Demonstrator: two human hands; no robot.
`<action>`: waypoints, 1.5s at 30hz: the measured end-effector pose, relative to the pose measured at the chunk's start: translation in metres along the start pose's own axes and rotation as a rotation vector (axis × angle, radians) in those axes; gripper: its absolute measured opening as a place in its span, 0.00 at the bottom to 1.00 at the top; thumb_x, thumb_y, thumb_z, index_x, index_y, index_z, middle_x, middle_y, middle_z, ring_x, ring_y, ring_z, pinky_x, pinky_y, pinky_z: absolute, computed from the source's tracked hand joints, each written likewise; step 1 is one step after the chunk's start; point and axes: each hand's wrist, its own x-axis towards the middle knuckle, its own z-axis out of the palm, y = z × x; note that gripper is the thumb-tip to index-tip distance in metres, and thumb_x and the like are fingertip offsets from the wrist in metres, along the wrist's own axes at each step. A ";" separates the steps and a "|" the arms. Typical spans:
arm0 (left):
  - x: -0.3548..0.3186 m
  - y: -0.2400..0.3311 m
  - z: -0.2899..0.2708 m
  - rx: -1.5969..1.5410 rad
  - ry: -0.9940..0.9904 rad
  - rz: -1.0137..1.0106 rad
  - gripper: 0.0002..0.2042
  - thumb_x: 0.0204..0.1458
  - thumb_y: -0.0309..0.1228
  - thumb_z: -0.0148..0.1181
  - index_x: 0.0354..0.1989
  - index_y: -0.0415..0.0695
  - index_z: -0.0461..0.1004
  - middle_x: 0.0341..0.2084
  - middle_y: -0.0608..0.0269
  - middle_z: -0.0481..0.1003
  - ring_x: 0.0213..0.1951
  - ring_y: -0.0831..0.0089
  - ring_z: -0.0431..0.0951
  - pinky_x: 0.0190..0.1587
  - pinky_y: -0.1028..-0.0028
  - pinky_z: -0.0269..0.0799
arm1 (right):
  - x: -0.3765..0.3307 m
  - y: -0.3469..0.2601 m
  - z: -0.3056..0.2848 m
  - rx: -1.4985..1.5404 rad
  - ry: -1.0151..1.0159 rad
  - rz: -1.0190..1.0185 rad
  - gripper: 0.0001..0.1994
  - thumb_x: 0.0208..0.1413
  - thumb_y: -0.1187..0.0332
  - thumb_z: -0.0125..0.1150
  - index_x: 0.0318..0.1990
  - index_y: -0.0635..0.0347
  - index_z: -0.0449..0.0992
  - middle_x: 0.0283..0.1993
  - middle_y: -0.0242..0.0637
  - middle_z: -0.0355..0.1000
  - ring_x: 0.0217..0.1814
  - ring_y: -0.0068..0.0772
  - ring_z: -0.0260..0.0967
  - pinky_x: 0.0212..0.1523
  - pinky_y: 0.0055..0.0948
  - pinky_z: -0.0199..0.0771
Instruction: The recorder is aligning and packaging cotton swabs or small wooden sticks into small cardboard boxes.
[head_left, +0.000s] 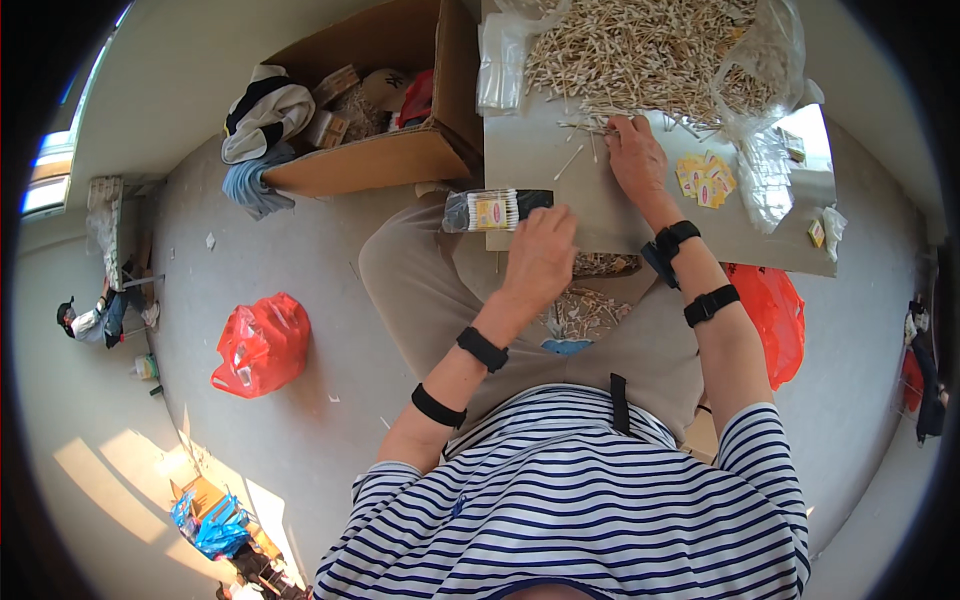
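Nearest, loose wooden-stemmed cotton swabs [590, 310] show between the thighs, at 12 o'clock from the striped shirt. Beyond them, the bare left hand [540, 252] is at the near edge of the flat grey worktop [590, 222]; its fingers are blurred, so whether its grip is apart or clamped on anything cannot be made out.

At 10 o'clock from that hand is the clear plastic packet of white-tipped swabs with a yellow label [490, 211], across the worktop's left edge, with a small flat black piece [537, 201] at its 3 o'clock end. The packet should be very light, with a soft, slippery film around stiff stems; a gentle pinch across the labelled middle would suit it best, since the left end looks loose and crinkled.

Farther out, between 1 and 2 o'clock from the left hand, the bare right hand [637, 160] touches the near fringe of the big loose swab heap [640, 50]. Its fingertips seem close together, but whether they pinch a stem is unclear. The thin sticks probably roll easily and snap if bent; mid-stem is the cleaner hold. Small yellow-and-white labels [706, 180] lie between 3 and 4 o'clock from it.
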 end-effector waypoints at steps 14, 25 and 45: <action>-0.021 -0.116 -0.046 -0.011 0.511 -0.624 0.13 0.57 0.31 0.65 0.48 0.38 0.79 0.46 0.52 0.80 0.50 0.53 0.77 0.52 0.59 0.73 | -0.090 -0.037 0.019 -0.106 -0.068 -0.566 0.39 0.60 0.46 0.62 0.73 0.59 0.62 0.78 0.44 0.55 0.82 0.50 0.47 0.77 0.56 0.47; -0.006 -0.149 -0.029 -0.308 0.475 -0.712 0.20 0.64 0.45 0.62 0.42 0.35 0.80 0.35 0.49 0.82 0.39 0.54 0.81 0.47 0.63 0.74 | -0.079 -0.070 -0.005 -0.115 -0.072 -0.522 0.56 0.48 0.36 0.69 0.76 0.66 0.53 0.82 0.49 0.45 0.86 0.52 0.34 0.79 0.67 0.32; 0.008 -0.150 -0.008 -0.180 0.393 -0.752 0.23 0.64 0.48 0.57 0.34 0.36 0.80 0.31 0.39 0.78 0.37 0.38 0.78 0.43 0.53 0.73 | -0.125 -0.097 0.043 -0.252 -0.224 -0.401 0.65 0.27 0.49 0.86 0.74 0.65 0.53 0.81 0.52 0.44 0.86 0.52 0.35 0.79 0.66 0.36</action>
